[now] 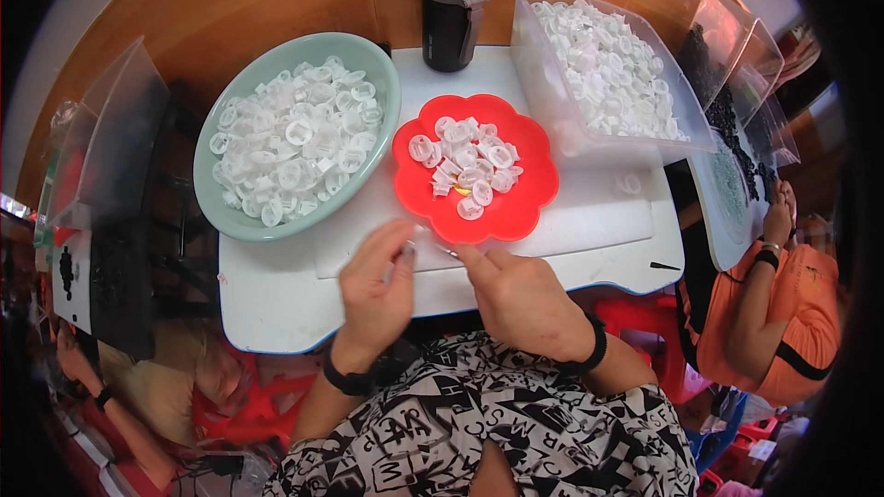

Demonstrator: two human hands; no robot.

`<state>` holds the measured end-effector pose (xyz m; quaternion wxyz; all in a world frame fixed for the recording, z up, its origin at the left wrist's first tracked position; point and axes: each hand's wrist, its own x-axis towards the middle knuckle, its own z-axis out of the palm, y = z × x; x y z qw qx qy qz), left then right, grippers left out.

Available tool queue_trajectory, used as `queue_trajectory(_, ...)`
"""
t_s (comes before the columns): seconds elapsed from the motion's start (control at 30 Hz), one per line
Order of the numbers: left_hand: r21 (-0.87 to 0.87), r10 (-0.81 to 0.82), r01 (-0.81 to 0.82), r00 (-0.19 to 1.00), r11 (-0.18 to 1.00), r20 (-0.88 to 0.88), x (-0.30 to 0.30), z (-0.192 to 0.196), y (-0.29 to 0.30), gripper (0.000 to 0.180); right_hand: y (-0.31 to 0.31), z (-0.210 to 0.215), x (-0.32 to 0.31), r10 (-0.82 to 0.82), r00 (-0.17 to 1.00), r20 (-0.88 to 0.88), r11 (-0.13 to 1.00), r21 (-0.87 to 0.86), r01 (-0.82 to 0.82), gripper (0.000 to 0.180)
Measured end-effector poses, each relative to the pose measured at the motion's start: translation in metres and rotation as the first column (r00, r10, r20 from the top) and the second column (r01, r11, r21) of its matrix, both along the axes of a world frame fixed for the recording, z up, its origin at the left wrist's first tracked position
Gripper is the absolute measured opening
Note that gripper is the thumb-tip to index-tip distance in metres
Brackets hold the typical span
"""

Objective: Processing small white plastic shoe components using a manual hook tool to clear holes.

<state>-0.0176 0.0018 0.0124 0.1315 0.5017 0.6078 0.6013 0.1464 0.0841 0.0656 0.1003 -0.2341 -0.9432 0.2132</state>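
My left hand (376,287) is closed in a pinch at the table's near side, on a small whitish plastic piece (421,233) partly hidden by the fingers. Close beside it, my right hand (527,302) grips a slim metal-tipped tool (447,251), its tip toward the left fingers; its kind is unclear. Just beyond both hands sits a red flower-shaped dish (539,186) holding several white plastic pieces (479,166) with round clear faces. A bit of yellow shows among them.
A pale green basin (390,97) heaped with similar pieces stands left. At the back right is a clear bin (599,140) full of white parts. A black bottle (451,23) stands behind the dish. Co-workers sit either side, one in an orange top (796,317).
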Motion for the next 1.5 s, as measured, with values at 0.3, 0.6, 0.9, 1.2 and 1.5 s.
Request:
queue_trajectory(0.3,0.197,0.531,-0.519,0.64,0.832,-0.556,-0.053,0.043,0.036,0.044,0.011,-0.021,0.033,-0.153,0.986,-0.06,0.973,-0.184,0.14,0.035)
queue_trajectory(0.6,0.007,0.067,-0.084,0.743,0.996,-0.666,-0.009,0.026,0.069,0.018,0.015,-0.032,0.039,-0.163,0.974,-0.157,0.956,-0.268,0.117,0.033)
queue_trajectory(0.9,-0.33,-0.178,-0.09,0.696,0.94,-0.696,-0.014,0.001,0.092,0.015,0.017,-0.036,0.045,-0.15,0.969,-0.195,0.955,-0.282,0.091,0.032)
queue_trajectory(1.2,-0.099,-0.207,0.182,0.895,0.978,-0.395,0.002,0.025,0.06,0.018,0.027,-0.017,0.039,-0.326,0.908,-0.264,0.819,-0.558,0.131,0.026)
queue_trajectory(1.5,0.05,-0.269,0.309,0.887,0.95,-0.374,0.026,0.028,0.024,0.03,0.023,-0.001,0.012,-0.541,0.823,-0.174,0.385,-0.921,0.059,0.016)
